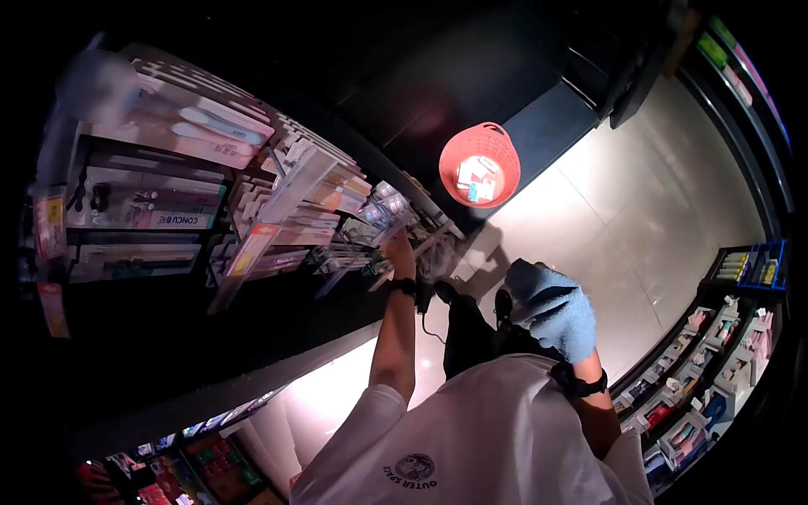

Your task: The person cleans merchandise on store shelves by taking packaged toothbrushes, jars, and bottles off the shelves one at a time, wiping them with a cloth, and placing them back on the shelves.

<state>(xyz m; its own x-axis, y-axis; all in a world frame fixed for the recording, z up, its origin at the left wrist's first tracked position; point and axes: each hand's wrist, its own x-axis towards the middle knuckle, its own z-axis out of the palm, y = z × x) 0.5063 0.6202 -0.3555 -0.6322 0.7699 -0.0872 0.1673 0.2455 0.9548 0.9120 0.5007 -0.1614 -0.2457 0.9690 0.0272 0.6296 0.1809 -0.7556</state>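
My left hand [396,250] reaches up to the shelf rack, its fingers bent at a shiny clear-plastic package [387,207]. Whether that package or a clear tag holder is between the fingers is hard to make out. A fluffy light-blue cloth [551,305] covers my right hand, which is held low beside my leg. The cloth hides the fingers and hangs in folds over them. Dark bands sit on both wrists.
Hanging packs [223,130] and protruding tag holders [252,248] crowd the rack at left. A red basket [480,160] holding several small boxes stands on a dark ledge [555,126]. Stocked shelves [690,370] curve along the right. A thin cord [433,331] lies near my feet.
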